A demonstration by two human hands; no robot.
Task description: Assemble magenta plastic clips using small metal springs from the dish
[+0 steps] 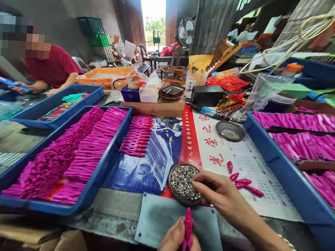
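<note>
My left hand (178, 243) is closed around a magenta plastic clip piece (188, 234), held upright over a grey mat (161, 217) at the table's near edge. My right hand (220, 194) reaches into a round dish of small metal springs (182, 180), fingers pinched at the dish's right rim; whether a spring is in them I cannot make out. A few loose magenta pieces (245, 182) lie on the printed calendar sheet (248, 161) just beyond my right hand.
A blue tray of magenta clips (68, 149) fills the left; a row of clips (136, 136) lies beside it. More blue trays of magenta parts (306, 150) line the right. A second dish (230, 130) sits farther back. A person in a red shirt (54, 66) works at far left.
</note>
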